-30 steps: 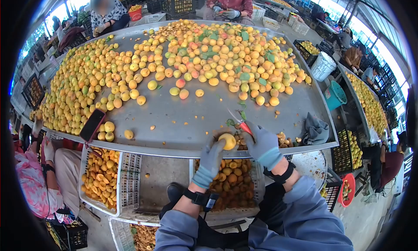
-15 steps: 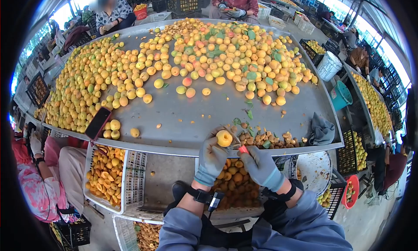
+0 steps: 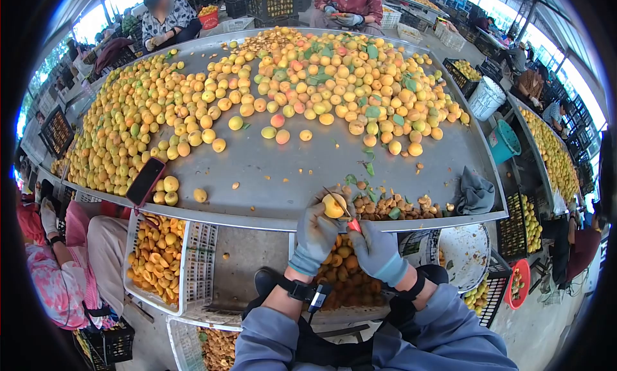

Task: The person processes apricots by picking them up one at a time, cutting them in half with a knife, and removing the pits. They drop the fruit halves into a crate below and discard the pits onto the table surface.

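Gripped in my gloved left hand (image 3: 315, 237) is a yellow apricot (image 3: 333, 206), raised at the near edge of the metal table (image 3: 270, 210). My right hand (image 3: 380, 250), also gloved, is closed around a small knife (image 3: 354, 225) with a red handle. Its thin blade lies across the top of the apricot. Just beyond the hands, a heap of apricot pits (image 3: 411, 207) and scraps sits along the table edge. Whole apricots (image 3: 360, 88) with some green leaves are piled over the far part of the table.
A phone (image 3: 146, 181) lies at the left edge and a grey cloth (image 3: 475, 192) at the right corner. Below stand a crate of halved apricots (image 3: 209, 262) and a white bucket (image 3: 464, 255). People sit across the table and at my left.
My right hand has shifted left and slightly down. The knife blade has swung from the apricot's side to across its top, and the left hand has turned the fruit slightly.
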Motion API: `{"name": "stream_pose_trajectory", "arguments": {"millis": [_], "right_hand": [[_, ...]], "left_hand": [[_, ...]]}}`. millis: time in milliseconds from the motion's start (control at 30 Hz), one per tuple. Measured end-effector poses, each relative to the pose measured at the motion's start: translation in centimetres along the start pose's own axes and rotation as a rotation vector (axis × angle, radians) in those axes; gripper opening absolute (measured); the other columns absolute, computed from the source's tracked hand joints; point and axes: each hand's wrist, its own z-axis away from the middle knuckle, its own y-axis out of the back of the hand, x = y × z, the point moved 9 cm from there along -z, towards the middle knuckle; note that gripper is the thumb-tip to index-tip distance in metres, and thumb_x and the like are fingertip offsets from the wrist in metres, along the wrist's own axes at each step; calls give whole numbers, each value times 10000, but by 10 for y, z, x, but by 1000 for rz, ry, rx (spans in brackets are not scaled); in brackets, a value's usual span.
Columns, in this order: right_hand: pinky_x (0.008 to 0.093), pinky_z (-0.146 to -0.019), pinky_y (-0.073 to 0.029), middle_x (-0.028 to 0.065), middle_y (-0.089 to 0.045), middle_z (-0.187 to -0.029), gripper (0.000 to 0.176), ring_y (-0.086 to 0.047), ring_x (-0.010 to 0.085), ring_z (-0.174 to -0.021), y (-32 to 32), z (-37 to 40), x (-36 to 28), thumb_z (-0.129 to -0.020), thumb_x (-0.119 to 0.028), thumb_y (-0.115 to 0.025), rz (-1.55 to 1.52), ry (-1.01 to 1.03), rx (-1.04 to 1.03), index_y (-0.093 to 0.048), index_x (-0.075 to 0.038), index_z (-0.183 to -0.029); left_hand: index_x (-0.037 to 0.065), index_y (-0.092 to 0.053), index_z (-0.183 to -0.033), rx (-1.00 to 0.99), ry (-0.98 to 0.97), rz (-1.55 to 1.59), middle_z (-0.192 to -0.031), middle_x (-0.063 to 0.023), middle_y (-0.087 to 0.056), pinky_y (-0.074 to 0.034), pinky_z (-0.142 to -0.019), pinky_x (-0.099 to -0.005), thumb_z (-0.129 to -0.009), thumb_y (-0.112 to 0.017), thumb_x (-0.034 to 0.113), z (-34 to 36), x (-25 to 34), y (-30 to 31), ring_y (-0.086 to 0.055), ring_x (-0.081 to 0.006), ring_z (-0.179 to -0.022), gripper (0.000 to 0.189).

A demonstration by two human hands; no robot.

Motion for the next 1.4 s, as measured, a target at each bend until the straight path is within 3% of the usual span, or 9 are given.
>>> {"name": "stream_pose_trajectory", "arguments": {"millis": [167, 267, 333, 433, 667, 1033, 1167, 1233, 1400], "right_hand": [[502, -506, -466, 225, -612, -685, 250, -625, 447, -625, -10, 5, 7, -967, -198, -602, 69, 30, -8, -521, -17, -1118], [453, -536, -462, 197, -601, -700, 144, -628, 416, -655, -15, 5, 18, -958, -146, -580, 66, 17, 14, -582, -21, -1029], [484, -496, -464, 208, -601, -674, 253, -615, 434, -599, -13, 5, 13, -948, -195, -625, 63, 128, 52, -525, -30, -1113], [436, -552, -452, 189, -593, -744, 111, -605, 395, -645, -2, 4, 11, -927, -101, -598, -27, 20, 44, -596, -27, -1009], [468, -495, -462, 205, -587, -680, 211, -603, 430, -593, 3, 8, 13, -932, -182, -630, 130, 157, 124, -526, -38, -1048], [470, -596, -429, 170, -587, -767, 125, -571, 402, -659, 3, 13, 24, -919, -132, -588, 93, 95, 99, -584, -42, -1005], [474, -500, -482, 186, -609, -662, 231, -626, 421, -597, 3, 16, 23, -936, -177, -613, 169, 180, 83, -514, -41, -1094], [472, -500, -484, 177, -607, -646, 244, -624, 418, -590, -2, 19, 32, -940, -190, -614, 169, 135, 44, -516, -39, -1105], [471, -508, -489, 195, -625, -697, 287, -625, 423, -602, 3, 24, 15, -947, -195, -604, 229, 130, 126, -511, -36, -1167]], "left_hand": [[-22, -477, -1318, -7, -39, -199, -1167, -181, -617, -500, -959, -449, -934, -419, 211, 3, 5, -7, -638, -283, -981, 453], [-22, -468, -1328, 19, -34, -236, -1164, -177, -615, -501, -978, -447, -929, -416, 197, 3, 3, -3, -646, -282, -988, 458], [-18, -464, -1336, 47, -57, -238, -1190, -173, -612, -491, -1005, -447, -941, -443, 197, 1, 5, -2, -649, -296, -1048, 450], [-16, -488, -1324, 74, 2, -135, -1230, -172, -612, -489, -1010, -443, -991, -479, 244, 4, 4, -15, -639, -306, -1116, 422], [-12, -530, -1309, -14, 82, -141, -1264, -168, -616, -490, -1020, -443, -1037, -517, 334, 5, -11, -1, -637, -323, -1138, 441], [-11, -413, -1434, 28, 37, -185, -1362, -192, -556, -438, -1088, -437, -967, -648, 146, 0, -6, 8, -536, -296, -1287, 546], [-11, -382, -1462, 0, 21, -231, -1404, -225, -530, -405, -1112, -405, -957, -653, 120, -1, -5, 12, -527, -292, -1299, 589], [-3, -334, -1509, -23, 20, -250, -1416, -164, -527, -434, -1082, -338, -973, -564, -20, -1, -3, 10, -546, -214, -1257, 584], [-12, -335, -1501, -37, -7, -369, -1416, -197, -529, -419, -1089, -341, -957, -593, 10, 1, 3, -4, -542, -231, -1271, 602]]}}
